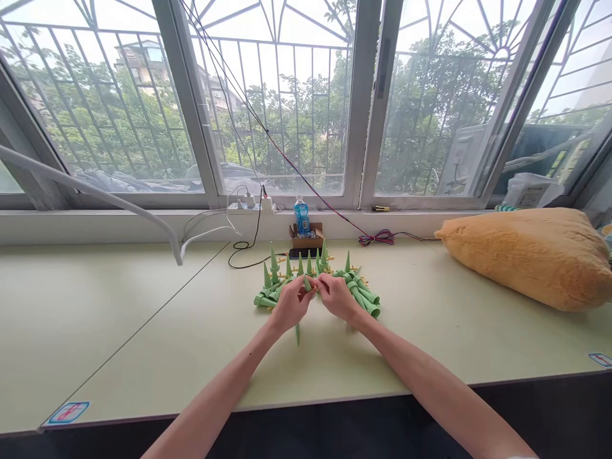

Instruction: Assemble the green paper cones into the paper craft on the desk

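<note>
My left hand [291,305] is closed around a small green cone-shaped piece [307,284], its tip showing between thumb and fingers. Fingertips of my right hand [337,297] are pinched together against the left ones; what they grip is too small to make out. Several upright green cones [274,260] with short yellow pegs stand just beyond both hands. Stacked green cones [366,296] lie on their sides beside my right hand, and more lying cones [265,299] are left of my left hand. A thin green tip [298,335] shows below my left wrist.
Behind the cones are a dark phone [306,254] and a cardboard box [308,238] with a blue-labelled bottle [301,217]. A white lamp arm [143,213] reaches in from the left. An orange plush cushion [530,255] lies at right, near coiled cable [377,238].
</note>
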{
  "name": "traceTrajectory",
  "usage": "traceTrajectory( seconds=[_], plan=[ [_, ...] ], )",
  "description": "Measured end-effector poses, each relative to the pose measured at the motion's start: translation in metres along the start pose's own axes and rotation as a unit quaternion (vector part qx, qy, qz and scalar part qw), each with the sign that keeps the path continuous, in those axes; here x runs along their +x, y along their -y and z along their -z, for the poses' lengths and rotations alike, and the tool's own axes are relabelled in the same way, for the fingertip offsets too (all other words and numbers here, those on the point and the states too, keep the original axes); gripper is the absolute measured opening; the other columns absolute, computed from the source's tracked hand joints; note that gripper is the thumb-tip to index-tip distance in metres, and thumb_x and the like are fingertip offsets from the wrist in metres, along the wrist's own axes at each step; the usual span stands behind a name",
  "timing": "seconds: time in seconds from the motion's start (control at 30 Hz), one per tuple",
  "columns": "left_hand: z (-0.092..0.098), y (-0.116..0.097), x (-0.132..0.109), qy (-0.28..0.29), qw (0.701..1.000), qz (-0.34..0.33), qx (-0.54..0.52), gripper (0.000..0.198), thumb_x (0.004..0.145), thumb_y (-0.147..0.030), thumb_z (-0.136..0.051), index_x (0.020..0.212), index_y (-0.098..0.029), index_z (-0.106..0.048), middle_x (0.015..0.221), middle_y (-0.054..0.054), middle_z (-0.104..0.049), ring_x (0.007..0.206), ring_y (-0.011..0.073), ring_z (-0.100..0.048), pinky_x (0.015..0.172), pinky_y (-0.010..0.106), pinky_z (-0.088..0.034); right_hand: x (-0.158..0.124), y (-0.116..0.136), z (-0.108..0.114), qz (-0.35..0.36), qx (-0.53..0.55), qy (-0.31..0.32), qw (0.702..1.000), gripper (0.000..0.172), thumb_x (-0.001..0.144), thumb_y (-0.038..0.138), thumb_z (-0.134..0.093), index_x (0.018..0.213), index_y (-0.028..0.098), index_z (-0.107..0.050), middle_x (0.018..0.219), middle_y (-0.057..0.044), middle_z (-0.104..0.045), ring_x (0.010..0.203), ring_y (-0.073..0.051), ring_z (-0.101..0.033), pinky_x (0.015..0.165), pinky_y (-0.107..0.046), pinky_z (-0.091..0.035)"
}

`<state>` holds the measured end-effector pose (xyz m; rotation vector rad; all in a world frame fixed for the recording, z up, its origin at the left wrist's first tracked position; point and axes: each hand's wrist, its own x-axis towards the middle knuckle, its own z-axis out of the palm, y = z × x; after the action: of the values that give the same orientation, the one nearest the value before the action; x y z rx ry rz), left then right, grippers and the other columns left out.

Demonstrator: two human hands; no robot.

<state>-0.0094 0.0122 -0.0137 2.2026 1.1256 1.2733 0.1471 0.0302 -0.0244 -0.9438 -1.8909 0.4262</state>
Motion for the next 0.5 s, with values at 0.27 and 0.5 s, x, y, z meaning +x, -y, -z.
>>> traceTrajectory(
  seconds=[0.27, 0.5],
  plan=[
    [0.0024, -0.0033, 0.0025, 0.007, 0.993, 0.063, -0.098, 0.015, 0.082, -0.031, -0.058, 0.084, -0.018, -0.052, 0.080, -0.001, -0.057, 0.055, 0.0072, -0.053, 0.048, 0.019, -0.042, -0.0002, -0.0002, 0.0010, 0.011, 0.005, 0.010, 1.000, 0.029, 0.092, 0.028, -0.037, 0.065, 0.019, -0.045, 0.059, 0.002, -0.049, 0.053, -0.011, -0.039, 0.055, -0.022, -0.030],
    [0.0015, 0.0006, 0.0004, 0.014, 0.997, 0.043, -0.058, 0.012, 0.083, -0.029, -0.056, 0.085, -0.019, -0.051, 0.078, -0.001, -0.057, 0.053, 0.0070, -0.051, 0.050, 0.021, -0.042, -0.0015, -0.0002, 0.0018, 0.012, 0.000, 0.016, 1.000, 0.028, 0.091, 0.025, -0.038, 0.064, 0.019, -0.043, 0.059, 0.002, -0.048, 0.054, -0.011, -0.038, 0.056, -0.022, -0.030]
  ],
)
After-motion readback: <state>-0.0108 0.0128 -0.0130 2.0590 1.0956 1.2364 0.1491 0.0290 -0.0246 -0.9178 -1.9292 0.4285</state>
